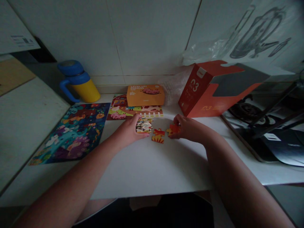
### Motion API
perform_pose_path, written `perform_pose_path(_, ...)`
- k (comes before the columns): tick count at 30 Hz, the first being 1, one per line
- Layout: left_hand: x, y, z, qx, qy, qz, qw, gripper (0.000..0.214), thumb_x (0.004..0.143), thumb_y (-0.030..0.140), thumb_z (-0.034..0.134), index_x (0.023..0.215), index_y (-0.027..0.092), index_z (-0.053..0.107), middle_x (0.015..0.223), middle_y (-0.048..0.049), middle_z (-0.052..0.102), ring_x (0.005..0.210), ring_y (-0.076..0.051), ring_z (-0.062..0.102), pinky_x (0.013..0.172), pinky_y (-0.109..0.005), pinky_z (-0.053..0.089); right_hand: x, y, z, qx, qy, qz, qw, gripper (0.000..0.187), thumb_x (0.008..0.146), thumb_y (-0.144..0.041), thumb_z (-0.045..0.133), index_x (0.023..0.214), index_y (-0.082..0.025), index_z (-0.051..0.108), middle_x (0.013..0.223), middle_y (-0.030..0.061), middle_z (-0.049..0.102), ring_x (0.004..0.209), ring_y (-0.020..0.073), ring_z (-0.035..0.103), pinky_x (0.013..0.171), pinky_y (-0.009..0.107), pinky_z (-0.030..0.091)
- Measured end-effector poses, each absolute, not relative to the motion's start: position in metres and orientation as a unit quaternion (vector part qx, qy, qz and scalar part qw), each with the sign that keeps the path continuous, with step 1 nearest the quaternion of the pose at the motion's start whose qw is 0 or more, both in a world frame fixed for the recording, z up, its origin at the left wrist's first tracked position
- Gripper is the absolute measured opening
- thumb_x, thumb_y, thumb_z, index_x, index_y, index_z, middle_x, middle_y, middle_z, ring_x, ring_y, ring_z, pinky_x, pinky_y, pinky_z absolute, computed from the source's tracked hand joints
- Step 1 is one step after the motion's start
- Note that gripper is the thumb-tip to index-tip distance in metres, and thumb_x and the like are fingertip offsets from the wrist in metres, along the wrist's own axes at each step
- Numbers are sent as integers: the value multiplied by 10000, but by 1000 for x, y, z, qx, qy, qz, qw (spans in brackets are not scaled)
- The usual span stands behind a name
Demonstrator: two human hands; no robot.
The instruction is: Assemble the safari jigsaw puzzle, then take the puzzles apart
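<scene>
My left hand (133, 128) is closed around a thick stack of puzzle pieces (143, 125), their edges showing between thumb and fingers. On the white counter beside it lies one puzzle piece (158, 136) with yellow, orange and red shapes. To its right, my right hand (182, 126) pinches an orange and yellow puzzle piece (173, 130) at its right side. A narrow gap separates this piece from the one lying in the middle.
Behind my hands stands an orange puzzle box (145, 96) on a farm picture (118, 114). A dark blue picture sheet (79, 129) lies at left, near a blue-and-yellow jug (83, 85). An open red box (201, 91) and a stove (268, 139) occupy the right.
</scene>
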State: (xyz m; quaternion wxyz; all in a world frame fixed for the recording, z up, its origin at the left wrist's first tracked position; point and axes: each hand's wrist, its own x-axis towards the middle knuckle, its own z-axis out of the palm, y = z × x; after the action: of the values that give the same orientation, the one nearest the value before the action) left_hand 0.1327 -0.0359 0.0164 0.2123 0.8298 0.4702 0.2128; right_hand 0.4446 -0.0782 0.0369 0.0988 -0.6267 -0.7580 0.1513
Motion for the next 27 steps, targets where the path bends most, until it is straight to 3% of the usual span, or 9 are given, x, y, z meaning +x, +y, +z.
perform_pose_path(4,132,-34,16,828,467,216,223,759,721,529,883,1325,236,527,1357,-149,671,1226,-351,649,1027,-497,537,439,-77,44,-610,-751,195,161,302,795,-294,829,1019,-231,636,780,9,720,591,155,613,527,255,372)
perform_pose_path(10,134,-35,20,837,452,188,246,754,709,541,885,1295,229,527,1284,-139,683,1158,-333,680,986,-458,551,415,-71,36,-580,-740,118,320,98,967,-283,674,1039,-218,690,973,59,772,788,192,692,686,281,466)
perform_pose_path(14,136,-38,20,841,432,183,267,739,703,502,898,1280,247,513,1246,-115,695,1112,-315,690,964,-462,557,395,-67,26,-564,-748,97,336,148,994,-269,635,1082,-209,738,1060,104,768,871,218,702,753,307,504)
perform_pose_path(18,137,-40,16,844,421,193,271,754,700,468,906,1281,241,481,1240,-125,688,1116,-313,694,946,-458,569,379,-64,23,-549,-750,126,348,213,979,-275,673,1180,-223,720,1117,87,789,950,234,731,826,322,532)
perform_pose_path(22,139,-41,14,835,430,203,277,807,694,440,916,1292,240,413,1267,-150,674,1118,-318,700,945,-475,579,373,-66,22,-498,-782,166,334,250,1052,-258,540,1203,-210,733,1181,93,789,1017,221,738,890,321,545)
perform_pose_path(27,141,-41,12,833,413,235,285,973,679,395,939,1415,262,317,1439,-193,594,1311,-342,631,1071,-517,535,371,-68,19,-469,-797,202,324,394,1060,-218,451,1377,-221,686,1347,94,749,1162,233,728,1002,358,550)
